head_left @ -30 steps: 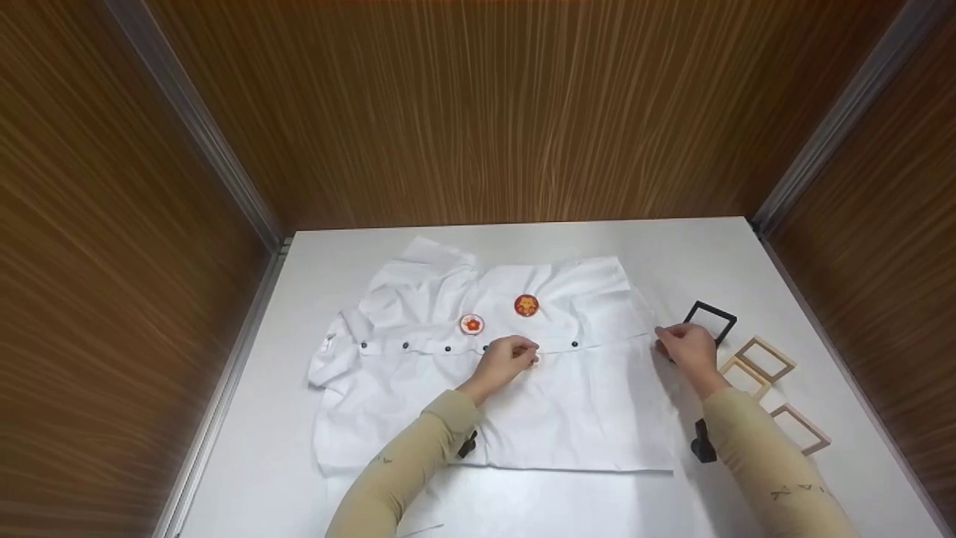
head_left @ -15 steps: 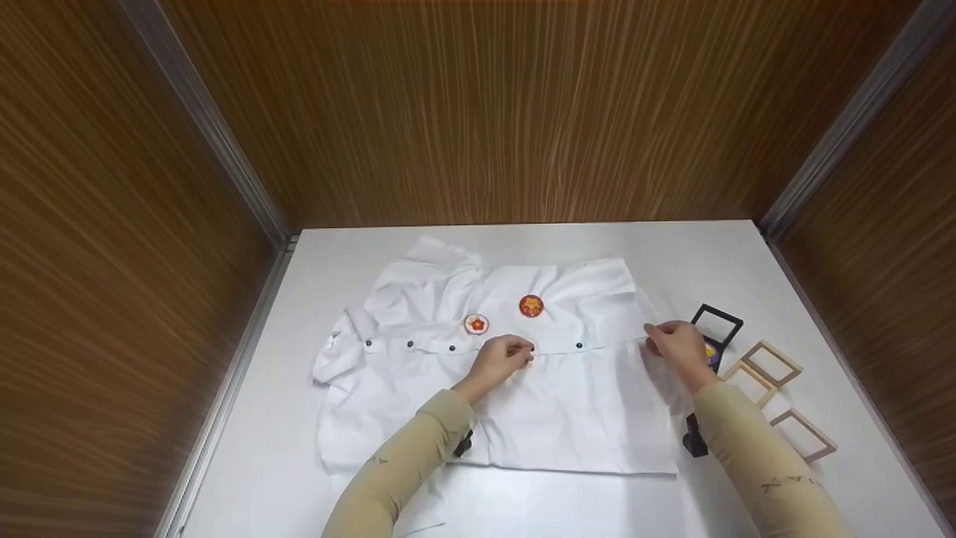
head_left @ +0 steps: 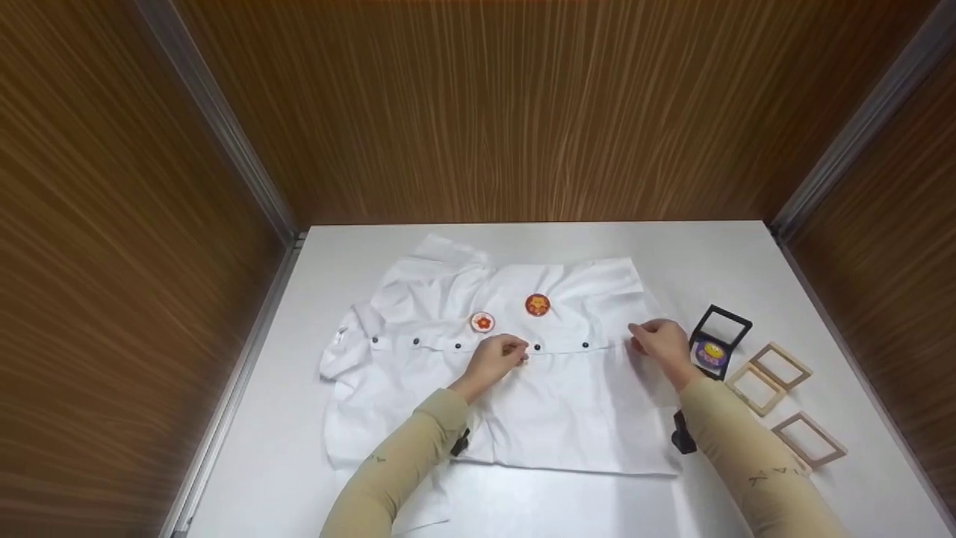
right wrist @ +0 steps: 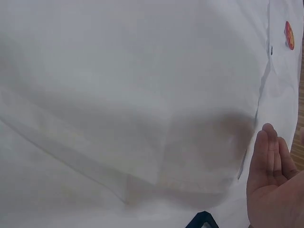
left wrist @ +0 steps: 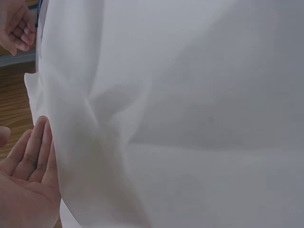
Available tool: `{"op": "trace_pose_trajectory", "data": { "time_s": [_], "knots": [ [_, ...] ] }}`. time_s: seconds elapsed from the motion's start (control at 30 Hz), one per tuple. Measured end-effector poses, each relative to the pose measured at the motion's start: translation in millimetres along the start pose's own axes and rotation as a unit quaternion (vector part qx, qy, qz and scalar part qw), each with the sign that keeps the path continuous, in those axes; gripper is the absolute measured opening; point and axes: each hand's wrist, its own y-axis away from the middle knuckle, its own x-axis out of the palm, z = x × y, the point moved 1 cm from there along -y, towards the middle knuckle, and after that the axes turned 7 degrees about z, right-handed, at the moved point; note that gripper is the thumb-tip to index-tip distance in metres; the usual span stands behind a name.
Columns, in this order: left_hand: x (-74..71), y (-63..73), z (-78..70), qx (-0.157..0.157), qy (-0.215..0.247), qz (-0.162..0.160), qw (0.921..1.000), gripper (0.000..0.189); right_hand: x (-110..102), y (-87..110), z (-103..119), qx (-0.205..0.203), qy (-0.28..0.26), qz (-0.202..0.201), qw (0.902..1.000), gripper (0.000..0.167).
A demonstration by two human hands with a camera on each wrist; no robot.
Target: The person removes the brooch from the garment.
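Observation:
A white shirt [head_left: 418, 396] lies spread across the table, its collar to the left and its dark-buttoned placket running sideways. Pinned on it are a white round badge with a red flower [head_left: 482, 322] and a red round badge with a yellow figure [head_left: 538, 305]. My left hand [head_left: 495, 362] is over the middle of the placket, fingertips right by a black button [head_left: 537, 347]. Near the hem, my right hand [head_left: 663, 350] has its fingertips at the placket edge. In both wrist views the fingers are fairly straight, with each thumb apart from them.
Right of the shirt stands an open black display case [head_left: 739, 323] with a purple and yellow badge [head_left: 711, 355] in it. Beyond it are pale wooden display frames [head_left: 798, 362] and another frame [head_left: 836, 447]. Brown wood-grain panels [head_left: 478, 112] wall the white table.
My right hand has moved left from the shirt's hem along the placket, uncovering the purple badge. The left hand has slid slightly left, baring a button. The view has shifted slightly.

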Motion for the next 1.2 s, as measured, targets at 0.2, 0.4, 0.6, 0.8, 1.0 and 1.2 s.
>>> {"op": "trace_pose_trajectory", "data": {
  "time_s": [0.2,0.4,0.6,0.8,1.0,1.2],
  "knots": [
    [-5.2,2.1,2.3,-0.003,-0.003,-0.006,1.0000,0.023,9.2,-5.0,2.9,-0.011,0.025,0.004,0.9996,0.041],
    [-12.0,2.7,4.0,0.004,-0.015,-0.010,0.9998,0.024,16.7,-7.1,9.7,-0.019,0.043,0.005,0.9989,0.040],
    [-17.4,3.2,6.3,0.005,-0.023,-0.012,0.9997,0.024,27.4,-10.9,18.6,-0.020,0.038,0.016,0.9989,0.039],
    [-20.5,3.4,4.9,0.003,-0.012,-0.013,0.9998,0.025,37.4,-12.1,26.1,-0.017,0.037,0.024,0.9989,0.038],
    [-24.3,4.5,3.9,-0.010,0.002,-0.018,0.9998,0.025,45.3,-15.7,31.0,-0.033,0.048,0.014,0.9982,0.033],
    [-28.7,2.7,4.2,-0.014,-0.015,-0.028,0.9994,0.023,48.3,-18.2,37.8,-0.044,0.065,0.018,0.9968,0.034]
  ]
}}
